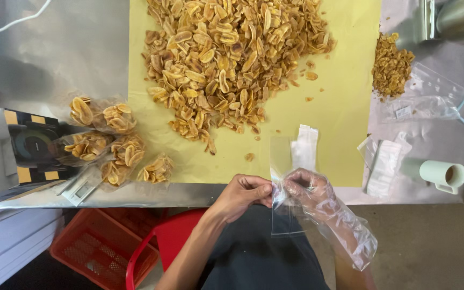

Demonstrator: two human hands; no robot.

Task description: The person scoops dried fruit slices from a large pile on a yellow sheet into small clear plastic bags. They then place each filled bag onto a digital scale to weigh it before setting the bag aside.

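— Held between both hands: a small clear bag [284, 207], just off the near table edge [189, 194], above the lap. Left hand [243, 194] bare, thumb and forefinger pinched shut on the bag's left lip. Right hand [308, 189] sheathed in a loose plastic glove [345, 228], fingers closed on the other lip. Hands close together, nearly touching across the mouth.

— Looked like the opening step. Best done by rubbing the two film layers apart between the pinching fingertips, then drawing the lips gently sideways; too hard a tug, judging by the thin film, risked a tear.

— And around it?

— Big heap of fried banana chips [226, 59] spread on yellow paper [339, 107], well beyond the hands. Filled packets [116, 147] clustered at the left edge of that paper, next to a small scale [81, 189]. Stack of spare empty bags [303, 147] lying just past the right hand. Smaller pile of chips [390, 64] far right, white cup [443, 174] near the right corner, red basket [103, 249] under the table.

— Worth keeping the gloved hand for the chips, the bare one on the outside of the bag only.
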